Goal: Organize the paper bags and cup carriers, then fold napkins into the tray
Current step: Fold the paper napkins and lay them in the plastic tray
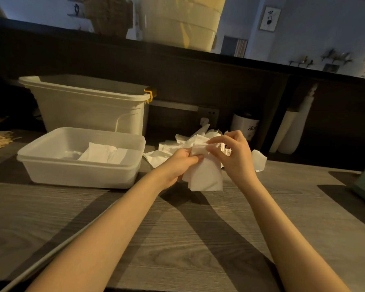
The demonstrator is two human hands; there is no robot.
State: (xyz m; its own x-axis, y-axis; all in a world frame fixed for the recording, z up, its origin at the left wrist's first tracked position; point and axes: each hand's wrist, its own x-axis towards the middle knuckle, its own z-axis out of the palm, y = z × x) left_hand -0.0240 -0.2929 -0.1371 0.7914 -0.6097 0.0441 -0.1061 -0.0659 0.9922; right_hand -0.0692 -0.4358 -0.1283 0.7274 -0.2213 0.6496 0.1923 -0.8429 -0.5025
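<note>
Napkin [207,175] hangs above the counter, right of the tray [135,142], pinched by both the left hand [178,165] and right hand [233,152]. Edges should probably be matched before creasing, then laid flat on the folded ones [103,154] inside.

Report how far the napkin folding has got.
Done: folded napkins already lie in the white tray. In hand: the left hand and right hand both grip one napkin above the counter. Left: a loose pile of unfolded napkins waits behind the hands.
</note>
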